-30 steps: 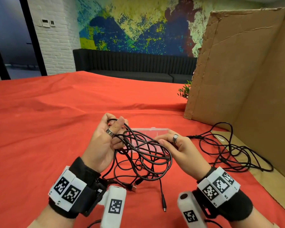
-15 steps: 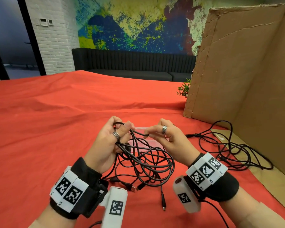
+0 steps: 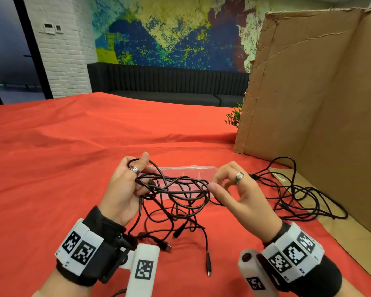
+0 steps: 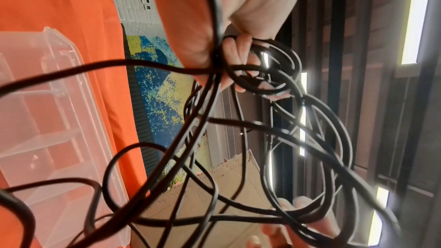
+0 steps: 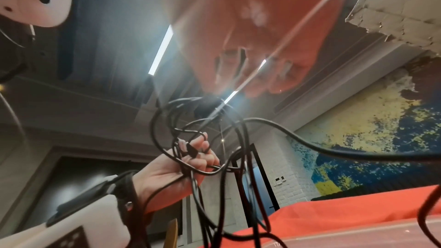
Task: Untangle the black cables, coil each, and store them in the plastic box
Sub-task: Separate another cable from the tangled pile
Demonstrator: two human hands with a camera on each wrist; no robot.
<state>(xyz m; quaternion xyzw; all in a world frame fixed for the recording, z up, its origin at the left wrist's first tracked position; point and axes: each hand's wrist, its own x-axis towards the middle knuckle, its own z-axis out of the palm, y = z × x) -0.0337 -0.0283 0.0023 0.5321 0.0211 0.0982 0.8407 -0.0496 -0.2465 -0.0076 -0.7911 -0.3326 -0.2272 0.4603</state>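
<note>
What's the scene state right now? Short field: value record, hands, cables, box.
left hand: grips several loops of the tangled cable bundle
right hand: pinches a strand at the bundle's right side
bundle: held above the red cloth, plug ends dangling
second cable pile: on the table by the cardboard, untouched
plastic box: behind the bundle, no cable inside

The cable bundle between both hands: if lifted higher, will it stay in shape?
Probably not. The bundle sags in loose loops between the left hand and right hand, so it looks floppy. Its ends dangle and may snag.
</note>
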